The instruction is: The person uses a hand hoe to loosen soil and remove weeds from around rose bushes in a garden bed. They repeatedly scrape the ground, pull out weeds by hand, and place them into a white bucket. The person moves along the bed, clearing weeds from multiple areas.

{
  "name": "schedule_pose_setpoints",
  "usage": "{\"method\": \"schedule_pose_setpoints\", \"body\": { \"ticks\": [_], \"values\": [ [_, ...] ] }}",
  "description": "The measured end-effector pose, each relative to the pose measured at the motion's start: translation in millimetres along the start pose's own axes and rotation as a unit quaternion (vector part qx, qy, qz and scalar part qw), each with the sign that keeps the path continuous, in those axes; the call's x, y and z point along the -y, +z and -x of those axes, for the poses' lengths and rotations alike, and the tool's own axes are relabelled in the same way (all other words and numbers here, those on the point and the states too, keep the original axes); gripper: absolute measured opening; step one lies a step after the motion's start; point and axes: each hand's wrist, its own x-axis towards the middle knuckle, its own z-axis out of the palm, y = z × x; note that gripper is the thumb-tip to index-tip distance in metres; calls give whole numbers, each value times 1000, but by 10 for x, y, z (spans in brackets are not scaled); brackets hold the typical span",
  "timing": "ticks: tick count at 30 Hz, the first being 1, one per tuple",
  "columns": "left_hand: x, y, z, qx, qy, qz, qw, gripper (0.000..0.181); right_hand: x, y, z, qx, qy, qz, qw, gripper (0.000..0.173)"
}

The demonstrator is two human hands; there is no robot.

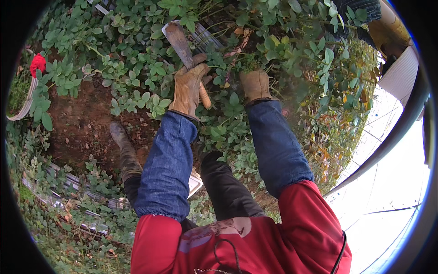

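Note:
My left hand [189,87], in a tan leather work glove, grips a hand tool. Its flat, broad metal blade [178,42] is stained with rust or soil and points up and away from me. Below my fingers the end of a wooden handle [204,96] sticks out. To the right, my right hand [256,85], gloved alike, reaches into the base of the rose plants [234,111]. Leaves and stems hide its fingers, so whether it holds anything is not visible. Blue denim sleeve covers reach from both wrists up the forearms.
A red rose [37,64] stands at the far left. Bare reddish soil [82,126] lies beside my boot [119,133]. Ribbed metal-like strips [208,36] show between plants. Behind my left forearm is a white container edge [195,183]. Part of another person [390,32] appears at upper right.

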Motion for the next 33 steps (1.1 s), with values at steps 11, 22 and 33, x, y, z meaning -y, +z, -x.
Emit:
{"method": "schedule_pose_setpoints", "body": {
  "ticks": [11, 22, 33],
  "values": [
    [-277, 4, -155, -1, 14, -44, 999, 45, 88, -68, -89, 42, -36, 39, 998, 25],
    [-156, -189, -85, -25, 11, -48, 998, 51, -239, -378, 12, -31, -103, 153, 982, 27],
    [-172, -289, -45, -11, -7, -86, 996, 54, -197, -448, -1180, 177, -292, 345, 874, 30]
  ]
}}
